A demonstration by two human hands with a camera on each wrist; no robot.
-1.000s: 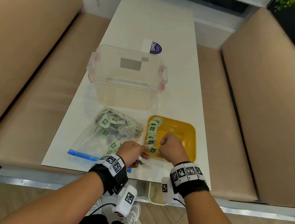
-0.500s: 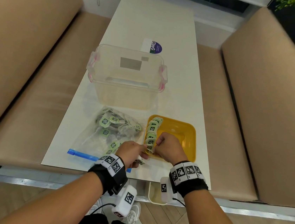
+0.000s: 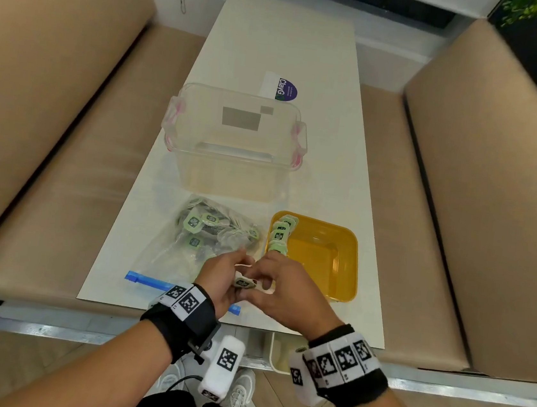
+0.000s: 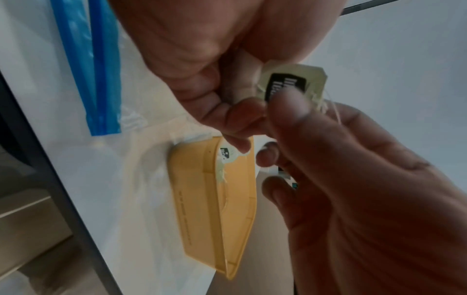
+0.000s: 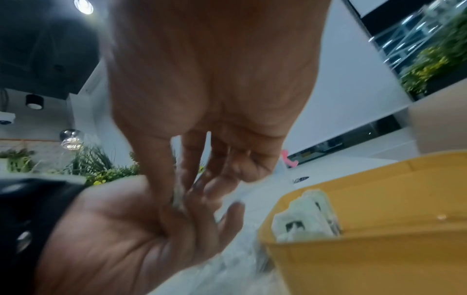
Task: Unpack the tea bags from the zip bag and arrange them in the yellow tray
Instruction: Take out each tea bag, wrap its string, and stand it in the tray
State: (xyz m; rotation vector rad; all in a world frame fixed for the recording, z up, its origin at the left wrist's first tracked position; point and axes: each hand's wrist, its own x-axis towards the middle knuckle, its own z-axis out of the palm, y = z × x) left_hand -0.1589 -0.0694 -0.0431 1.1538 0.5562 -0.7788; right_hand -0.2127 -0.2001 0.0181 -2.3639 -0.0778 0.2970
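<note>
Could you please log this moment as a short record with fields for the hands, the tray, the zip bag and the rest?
left hand: holds tea bag
right hand: pinches the same tea bag
yellow tray: row of tea bags along its left wall
zip bag: left of tray, more tea bags inside
clear container: behind both, on the white table

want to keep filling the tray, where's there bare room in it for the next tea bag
The yellow plastic tray has tea bags standing in a row along its left wall only; the floor from that row to the right wall is bare. It is crowded at the near left corner, where the left hand and right hand pinch a green-tagged tea bag.
</note>
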